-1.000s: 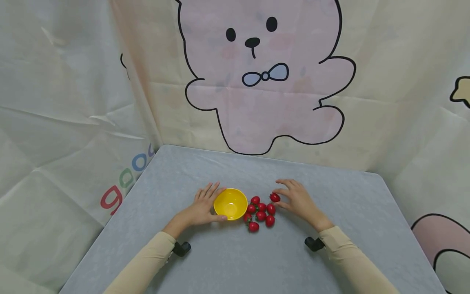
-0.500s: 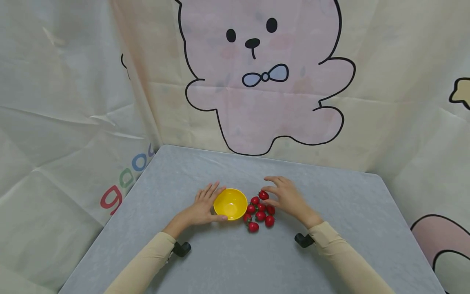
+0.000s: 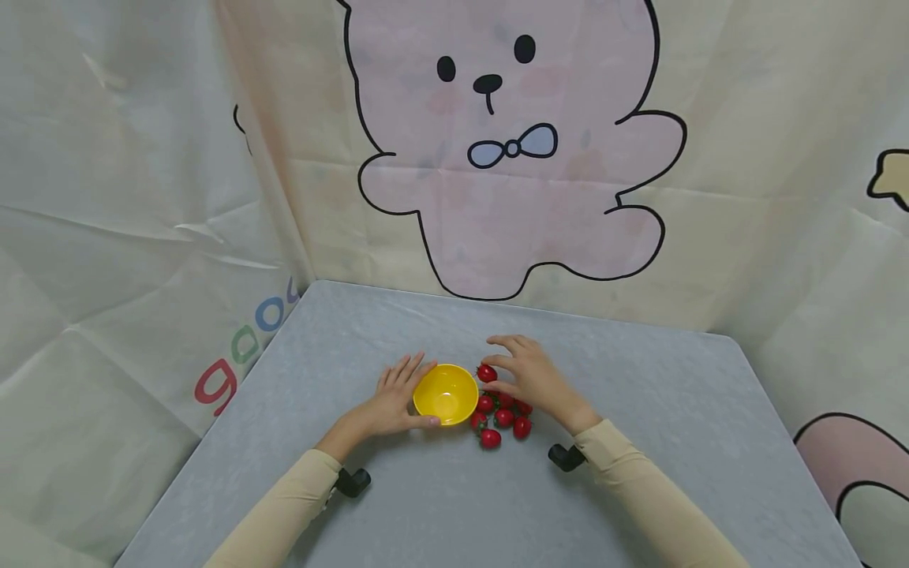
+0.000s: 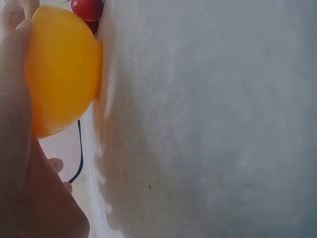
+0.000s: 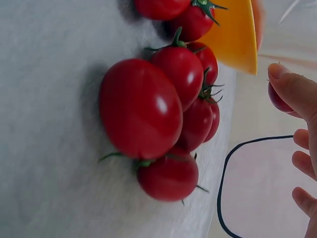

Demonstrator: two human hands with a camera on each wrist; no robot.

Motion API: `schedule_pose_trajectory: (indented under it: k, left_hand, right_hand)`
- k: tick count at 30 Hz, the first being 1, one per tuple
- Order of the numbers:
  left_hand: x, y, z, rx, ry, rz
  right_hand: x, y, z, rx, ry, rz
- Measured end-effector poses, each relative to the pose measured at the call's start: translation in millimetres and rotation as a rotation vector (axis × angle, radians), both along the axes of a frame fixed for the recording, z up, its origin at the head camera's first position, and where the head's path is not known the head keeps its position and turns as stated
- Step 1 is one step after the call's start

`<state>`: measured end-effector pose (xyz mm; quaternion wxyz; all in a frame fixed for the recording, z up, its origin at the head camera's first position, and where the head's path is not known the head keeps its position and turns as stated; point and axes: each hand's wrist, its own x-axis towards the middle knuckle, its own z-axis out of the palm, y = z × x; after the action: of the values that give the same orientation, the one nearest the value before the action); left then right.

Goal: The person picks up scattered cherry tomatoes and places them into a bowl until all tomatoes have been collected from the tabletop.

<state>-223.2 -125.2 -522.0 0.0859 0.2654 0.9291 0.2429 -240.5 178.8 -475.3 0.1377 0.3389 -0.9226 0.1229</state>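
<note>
My left hand (image 3: 390, 404) holds the small yellow bowl (image 3: 446, 406) by its left side, thumb at the near rim and index finger at the far rim. In the left wrist view the thumb lies against the upright bowl (image 4: 59, 74). A cherry tomato (image 3: 486, 373) is pinched between the thumb and a finger of my right hand (image 3: 533, 375), just beyond the bowl's right rim. The right wrist view shows this tomato (image 5: 279, 100) raised off the table, partly hidden by the thumb. Below that hand lie several more cherry tomatoes (image 3: 504, 418), some with green stems. No tomato shows inside the bowl.
A grey cloth covers the table (image 3: 454, 505). Behind it hangs a pale curtain (image 3: 319, 221) printed with a pink bear, and more curtain stands at both sides. The loose tomatoes lie close together against the bowl's right side.
My right hand has moved left with the pinched tomato, from the right of the pile to near the bowl's rim. The left hand and bowl have stayed in place.
</note>
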Motion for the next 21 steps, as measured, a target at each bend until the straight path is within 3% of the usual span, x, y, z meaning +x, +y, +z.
schedule_pose_trajectory:
  k: [21]
  left_hand:
    - [0.1,0.2,1.3,0.0,-0.031,-0.016]
  right_hand:
    - [-5.6,-36.7,-7.7,0.023,-0.003,0.107]
